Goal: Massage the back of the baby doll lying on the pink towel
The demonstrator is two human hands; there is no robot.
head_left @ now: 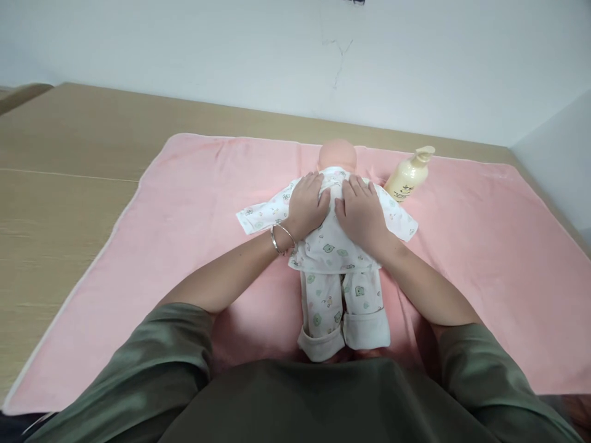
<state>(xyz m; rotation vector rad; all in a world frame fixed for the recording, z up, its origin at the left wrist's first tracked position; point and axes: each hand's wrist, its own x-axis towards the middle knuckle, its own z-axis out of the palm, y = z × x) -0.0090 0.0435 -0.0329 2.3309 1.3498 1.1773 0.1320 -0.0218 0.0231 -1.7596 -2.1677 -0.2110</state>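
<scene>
A baby doll lies stretched out with its bald head toward the wall, no face showing. It wears a white printed top and matching trousers with turned-up cuffs. My left hand rests flat on the left side of the doll's upper back, a silver bangle at the wrist. On the right side of the upper back lies my right hand, fingers stretched toward the shoulder. Neither hand grips anything. Close to the doll's right-hand sleeve stands a cream pump bottle, tilted in view.
A pink blanket spreads under the doll and bottle. Around it shows a tan surface, which meets a white wall at the back. A second wall closes off the right side.
</scene>
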